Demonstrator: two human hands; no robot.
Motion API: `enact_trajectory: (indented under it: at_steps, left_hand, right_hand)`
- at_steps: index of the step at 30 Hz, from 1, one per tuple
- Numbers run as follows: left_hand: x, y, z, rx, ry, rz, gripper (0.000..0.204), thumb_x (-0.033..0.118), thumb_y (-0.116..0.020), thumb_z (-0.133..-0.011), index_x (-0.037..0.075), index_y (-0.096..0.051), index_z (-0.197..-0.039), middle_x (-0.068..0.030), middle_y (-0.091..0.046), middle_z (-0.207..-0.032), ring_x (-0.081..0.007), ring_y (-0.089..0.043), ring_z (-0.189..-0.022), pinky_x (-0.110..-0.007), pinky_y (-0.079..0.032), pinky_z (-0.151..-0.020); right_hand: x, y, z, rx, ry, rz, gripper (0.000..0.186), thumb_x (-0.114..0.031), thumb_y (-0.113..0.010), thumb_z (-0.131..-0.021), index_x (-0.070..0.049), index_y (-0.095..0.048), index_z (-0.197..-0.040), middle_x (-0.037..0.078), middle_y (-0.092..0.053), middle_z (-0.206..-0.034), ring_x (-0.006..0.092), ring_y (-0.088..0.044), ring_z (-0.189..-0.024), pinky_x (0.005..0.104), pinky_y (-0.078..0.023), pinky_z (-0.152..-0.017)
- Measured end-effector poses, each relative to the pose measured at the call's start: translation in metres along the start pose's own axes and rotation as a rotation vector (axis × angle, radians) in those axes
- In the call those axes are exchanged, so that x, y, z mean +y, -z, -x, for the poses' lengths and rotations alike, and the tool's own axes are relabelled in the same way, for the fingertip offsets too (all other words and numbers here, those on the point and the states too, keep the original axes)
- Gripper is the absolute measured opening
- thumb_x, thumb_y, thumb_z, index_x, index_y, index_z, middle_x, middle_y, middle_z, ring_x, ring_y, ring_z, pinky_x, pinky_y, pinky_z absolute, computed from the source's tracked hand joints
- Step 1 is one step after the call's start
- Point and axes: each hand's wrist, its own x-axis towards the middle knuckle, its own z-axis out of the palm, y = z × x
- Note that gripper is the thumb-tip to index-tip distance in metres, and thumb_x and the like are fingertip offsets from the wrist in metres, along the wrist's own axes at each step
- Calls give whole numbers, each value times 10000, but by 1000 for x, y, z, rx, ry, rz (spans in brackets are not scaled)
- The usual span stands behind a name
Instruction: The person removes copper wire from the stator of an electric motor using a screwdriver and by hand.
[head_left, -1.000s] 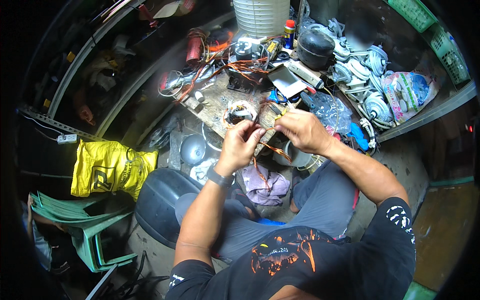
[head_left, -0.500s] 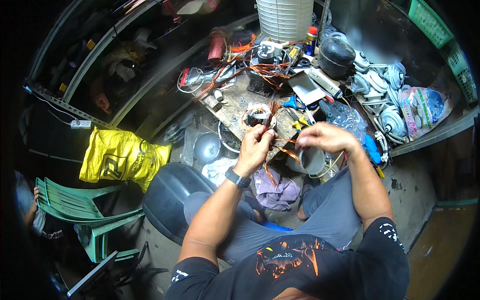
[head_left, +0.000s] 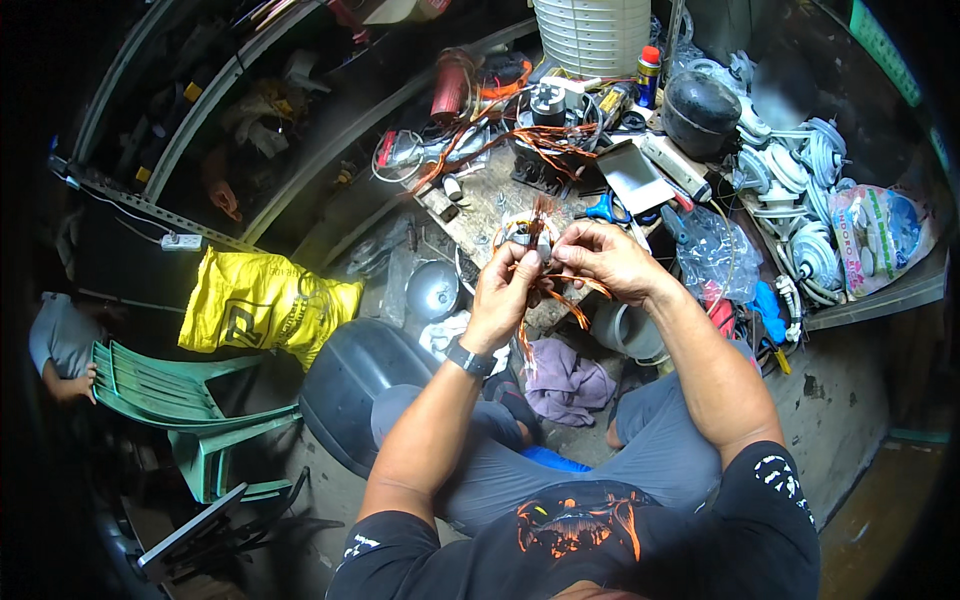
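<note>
My left hand [head_left: 503,292] is closed around a bundle of copper wire [head_left: 541,212], its loose strands fanning upward past the thumb. Orange-brown wire tails [head_left: 572,312] hang below between the hands. Beside it, my right hand [head_left: 603,262] has thumb and fingers pinched together at the bundle, apparently on copper wire; the fingertips partly cover what they grip. Just beyond the hands, a round, wire-wound part [head_left: 512,232] sits on the wooden board [head_left: 462,228], mostly hidden by them.
Behind lie a motor with copper leads [head_left: 548,105], blue-handled scissors [head_left: 606,208], a spray can [head_left: 648,78] and a black dome [head_left: 702,112]. Below are a metal bowl [head_left: 433,290], a bucket [head_left: 628,330] and a purple cloth [head_left: 568,380]. Another person's hand [head_left: 80,385] touches the green chair [head_left: 160,385].
My right hand has moved left and up, from the hanging wire tails to the bundle beside my left thumb. The view has shifted slightly; more of the other person shows at left.
</note>
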Motion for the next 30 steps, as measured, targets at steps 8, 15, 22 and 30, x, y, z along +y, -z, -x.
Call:
enact_trajectory:
  at_steps: [8,15,22,30]
  left_hand:
    - [6,-24,-2,-15,105,143,180,260,-552,-1013,82,-546,-1035,-29,-655,-906,-57,-543,-648,-199,-433,-540]
    - [-4,-16,-4,62,-70,-203,194,227,-535,-1020,35,-546,-1048,-24,-642,-830,-72,-590,-658,-214,-477,-558]
    - [-8,-24,-5,173,-93,-277,221,193,-489,-1036,4,-588,-982,-39,-664,-812,-86,-651,-722,-246,-559,-635]
    - [-12,-25,-3,92,-142,-255,190,182,-494,-1033,2,-558,-1034,-45,-658,-847,-92,-641,-730,-241,-542,-623]
  right_hand:
    - [7,15,-8,-86,40,-263,195,-185,-677,-929,-20,-619,-1016,42,-656,-889,103,-624,-744,261,-532,-649]
    - [15,-8,-5,106,144,-49,215,-186,-714,-904,-10,-626,-989,29,-656,-827,87,-613,-728,245,-526,-636]
    - [28,-24,-4,205,123,-228,166,-135,-690,-918,-22,-615,-1013,23,-640,-884,74,-615,-747,224,-543,-679]
    - [34,-15,-10,139,191,-175,156,-181,-656,-946,-40,-602,-984,3,-623,-855,64,-601,-715,215,-516,-632]
